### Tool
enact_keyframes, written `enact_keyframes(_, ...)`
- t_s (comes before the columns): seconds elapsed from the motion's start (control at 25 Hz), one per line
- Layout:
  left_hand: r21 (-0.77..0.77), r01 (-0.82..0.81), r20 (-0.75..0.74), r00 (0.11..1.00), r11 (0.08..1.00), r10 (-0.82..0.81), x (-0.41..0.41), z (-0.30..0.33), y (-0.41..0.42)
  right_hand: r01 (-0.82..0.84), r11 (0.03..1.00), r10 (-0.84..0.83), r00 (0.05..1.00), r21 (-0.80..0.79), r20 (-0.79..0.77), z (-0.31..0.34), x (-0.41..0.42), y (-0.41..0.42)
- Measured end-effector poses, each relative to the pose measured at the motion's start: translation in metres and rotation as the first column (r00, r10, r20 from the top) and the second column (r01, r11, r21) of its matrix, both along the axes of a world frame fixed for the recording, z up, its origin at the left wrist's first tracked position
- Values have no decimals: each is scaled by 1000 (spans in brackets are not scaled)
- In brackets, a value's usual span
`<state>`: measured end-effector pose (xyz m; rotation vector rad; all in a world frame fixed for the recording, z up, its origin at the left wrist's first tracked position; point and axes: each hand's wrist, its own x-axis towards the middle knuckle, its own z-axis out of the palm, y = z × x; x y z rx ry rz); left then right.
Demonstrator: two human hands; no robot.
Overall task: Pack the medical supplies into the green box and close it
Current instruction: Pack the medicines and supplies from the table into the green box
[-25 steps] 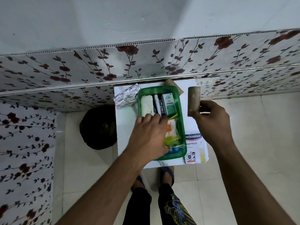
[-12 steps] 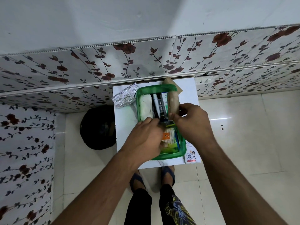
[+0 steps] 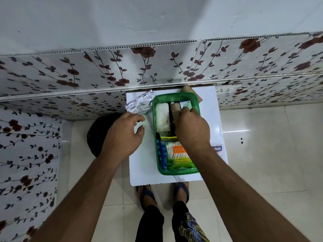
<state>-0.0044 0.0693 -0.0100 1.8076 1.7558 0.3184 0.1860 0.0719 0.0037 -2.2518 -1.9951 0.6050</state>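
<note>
you see a green box (image 3: 175, 98) on a white table (image 3: 208, 102), a silver foil pack (image 3: 139, 104), an orange-and-green cotton swab pack (image 3: 178, 157), and white wall panels (image 3: 104, 70) patterned with dark red roses.

Green box (image 3: 175, 172) open, lidless; brown roll (image 3: 175, 109), swabs (image 3: 178, 155) inside.

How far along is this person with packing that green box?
Mostly packed: the green plastic box already holds a white gauze roll and a cotton swab packet. The right hand is pressing a tan bandage roll in. Left: the silver foil pack, the plaster box, and closing up.
</note>
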Motion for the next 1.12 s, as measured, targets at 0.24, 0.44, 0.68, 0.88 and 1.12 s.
enact_keyframes(0.24,37,-96,41,995,995,95,-12,-16,20,310,924,-267,942,224,-204,20,44,20)
enact_keyframes(0.44,34,-10,-168,986,999,16,-13,-48,70,328,940,-337,935,-95,-112,-34,93,79)
enact_keyframes(0.68,-51,106,-310,944,993,-117,-7,-67,85,211,955,-247,955,-207,-166,-59,89,108)
enact_keyframes(0.88,-33,-41,-147,988,999,36,-9,-66,90,61,967,-98,985,-246,-142,-66,91,107)
enact_keyframes(1.12,-39,-292,-46,956,956,290,-27,-6,67,244,953,-270,952,-177,-144,-26,103,74)
